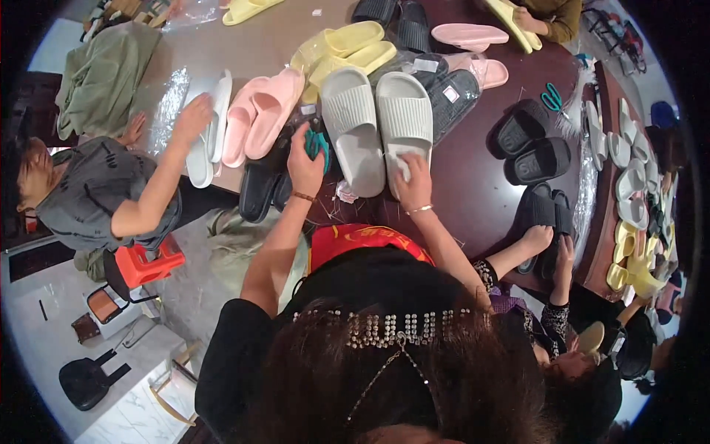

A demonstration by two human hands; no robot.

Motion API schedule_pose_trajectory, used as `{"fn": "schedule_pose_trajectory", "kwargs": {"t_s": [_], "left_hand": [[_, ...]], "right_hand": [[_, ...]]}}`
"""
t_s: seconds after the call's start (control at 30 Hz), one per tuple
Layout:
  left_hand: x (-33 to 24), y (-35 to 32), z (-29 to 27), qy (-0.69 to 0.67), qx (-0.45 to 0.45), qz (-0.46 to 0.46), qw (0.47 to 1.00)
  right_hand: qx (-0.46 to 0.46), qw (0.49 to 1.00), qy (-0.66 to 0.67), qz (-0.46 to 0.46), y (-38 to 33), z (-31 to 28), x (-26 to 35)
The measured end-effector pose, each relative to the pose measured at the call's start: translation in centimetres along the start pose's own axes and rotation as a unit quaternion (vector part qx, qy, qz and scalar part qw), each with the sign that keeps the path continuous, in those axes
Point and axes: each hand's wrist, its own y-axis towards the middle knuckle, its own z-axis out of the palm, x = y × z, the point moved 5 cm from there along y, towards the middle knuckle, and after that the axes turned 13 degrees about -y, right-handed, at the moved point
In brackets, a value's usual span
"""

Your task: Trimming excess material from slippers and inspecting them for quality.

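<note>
Two light grey slide slippers stand side by side at the table's near edge, toes away from me: the left slipper [360,152] and the right slipper [407,122]. My right hand [416,186] is closed on a small white wad [403,170], pressed against the right slipper's footbed near the heel. Its material is too small to make out. Left of the slippers, my left hand [303,164] is closed around teal-handled scissors [317,150]; their blades are hidden. A pair of black slippers [257,189] lies beside my left forearm.
Pink slippers [274,115], yellow slippers [347,55] and bagged dark slippers [452,100] surround the grey pair. Black slippers [538,159] and other teal scissors [551,98] lie rightward. Co-workers handle slippers on both sides. A red stool [151,263] stands left.
</note>
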Motion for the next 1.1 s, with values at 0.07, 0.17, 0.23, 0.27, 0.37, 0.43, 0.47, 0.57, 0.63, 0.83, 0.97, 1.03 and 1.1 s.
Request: {"fn": "schedule_pose_trajectory", "kwargs": {"t_s": [0.07, 0.17, 0.23, 0.27, 0.37, 0.43, 0.47, 0.57, 0.63, 0.83, 0.97, 1.03, 1.1], "left_hand": [[-0.6, -0.4, -0.3, 0.059, 0.056, 0.036, 0.996], [-1.6, -1.3, 0.4, 0.075, 0.098, 0.045, 0.991], [-1.9, -2.0, 1.1, 0.051, 0.113, 0.023, 0.992], [-2.0, -2.4, 1.1, 0.049, 0.115, 0.026, 0.992], [-1.8, -4.5, 1.8, 0.034, 0.137, 0.031, 0.99], [-1.5, -5.9, 1.9, 0.026, 0.15, 0.022, 0.988], [-1.3, -6.4, 1.8, 0.024, 0.156, 0.01, 0.987], [-1.7, -7.7, 1.2, 0.003, 0.135, -0.008, 0.991], [-1.9, -8.5, 0.7, -0.025, 0.131, -0.032, 0.99], [0.8, -9.3, 2.6, 0.002, 0.29, 0.007, 0.957], [0.1, -10.3, 6.5, 0.12, 0.443, 0.013, 0.888], [-0.4, -10.4, 8.2, 0.16, 0.489, -0.015, 0.857], [-0.8, -9.4, 9.2, 0.176, 0.49, -0.026, 0.854]], "right_hand": [[0.016, 0.998, -0.062, 0.008, 1.8, 1.0, 1.6], [0.019, 0.985, -0.16, 0.056, 4.7, 3.9, 2.5], [0.009, 0.977, -0.193, 0.089, 6.8, 5.2, 3.0], [-0.019, 0.971, -0.2, 0.125, 7.8, 4.9, 3.2], [-0.082, 0.951, -0.218, 0.203, 10.0, 3.9, 2.5], [-0.014, 0.959, -0.164, 0.232, 10.9, 4.5, 0.3], [0.017, 0.959, -0.136, 0.249, 10.9, 4.4, -0.7], [-0.151, 0.977, -0.023, 0.151, 8.6, 1.4, -0.4], [-0.222, 0.965, 0.031, 0.133, 6.2, -1.5, -0.1], [-0.267, 0.908, 0.185, 0.264, -3.3, -6.2, -4.9], [-0.273, 0.876, 0.067, 0.392, -8.3, -6.3, -11.1], [-0.247, 0.872, 0.009, 0.424, -8.5, -7.8, -12.0], [-0.216, 0.879, -0.024, 0.424, -7.1, -8.9, -11.4]]}}
